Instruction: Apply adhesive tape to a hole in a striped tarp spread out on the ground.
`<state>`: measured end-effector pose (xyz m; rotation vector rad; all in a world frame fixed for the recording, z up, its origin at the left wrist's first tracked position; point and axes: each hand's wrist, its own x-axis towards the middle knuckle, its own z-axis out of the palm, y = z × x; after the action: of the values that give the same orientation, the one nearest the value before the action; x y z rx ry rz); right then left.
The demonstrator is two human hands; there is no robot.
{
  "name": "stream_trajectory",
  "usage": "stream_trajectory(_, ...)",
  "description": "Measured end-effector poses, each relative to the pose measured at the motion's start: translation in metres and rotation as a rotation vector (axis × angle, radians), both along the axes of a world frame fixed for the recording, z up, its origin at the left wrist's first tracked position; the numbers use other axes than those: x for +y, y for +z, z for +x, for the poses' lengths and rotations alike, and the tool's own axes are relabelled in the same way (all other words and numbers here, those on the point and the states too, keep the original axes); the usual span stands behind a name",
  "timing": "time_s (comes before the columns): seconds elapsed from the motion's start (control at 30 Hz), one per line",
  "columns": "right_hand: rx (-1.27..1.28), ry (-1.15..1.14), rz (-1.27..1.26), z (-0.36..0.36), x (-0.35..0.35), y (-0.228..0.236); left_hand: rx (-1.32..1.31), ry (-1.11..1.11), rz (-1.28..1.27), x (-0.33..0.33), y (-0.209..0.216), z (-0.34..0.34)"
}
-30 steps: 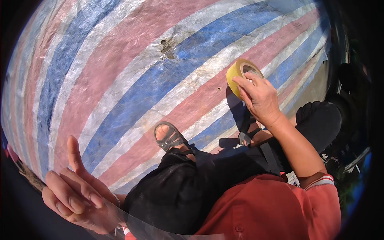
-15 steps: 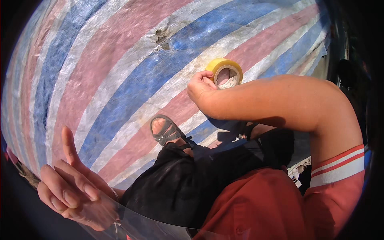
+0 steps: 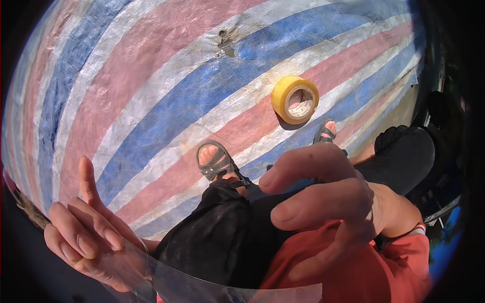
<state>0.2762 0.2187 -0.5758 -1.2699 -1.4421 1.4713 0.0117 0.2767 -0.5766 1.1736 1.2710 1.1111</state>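
Note:
At the lower left, my left hand (image 3: 93,232) has its fingers curled and one digit pointing up. A strip of clear tape (image 3: 202,283) runs from it along the bottom of the view, its other end free below my right hand. My right hand (image 3: 328,207) is close to the camera in front of my lap, fingers bent and apart, with nothing seen in them. Beyond it, a roll of yellowish clear packing tape (image 3: 283,98) rests on the striped tarp, untouched. A short shadow shows under the roll.
The red, white and blue striped tarp (image 3: 166,106) covers the ground, with a torn hole (image 3: 226,45) at the upper middle. My sandaled feet (image 3: 214,159) stand on it below the roll. Dark objects lie beyond its right edge.
My right hand has let go of the tape roll and drawn back toward me, fingers spread. The roll now sits alone on the tarp. My left hand has barely moved.

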Motion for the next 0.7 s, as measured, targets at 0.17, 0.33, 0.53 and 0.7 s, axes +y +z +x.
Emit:
stream_trajectory(0.17, 0.176, -0.148, 0.075, 0.002, 0.005, 0.051, -0.007, 0.013, 0.073, -0.001, 0.006, 0.003)
stream_trajectory(0.33, 0.141, -0.248, -0.117, 0.014, 0.003, -0.004, -0.164, 0.04, -0.114, -0.001, -0.028, 0.032)
stream_trajectory(0.53, -0.134, -0.533, -0.422, 0.047, 0.025, -0.141, -0.179, 0.003, -0.46, 0.007, -0.166, 0.072)
stream_trajectory(0.7, -0.204, -0.6, -0.417, 0.062, 0.034, -0.209, 0.321, 0.115, -0.311, 0.015, -0.226, 0.112)
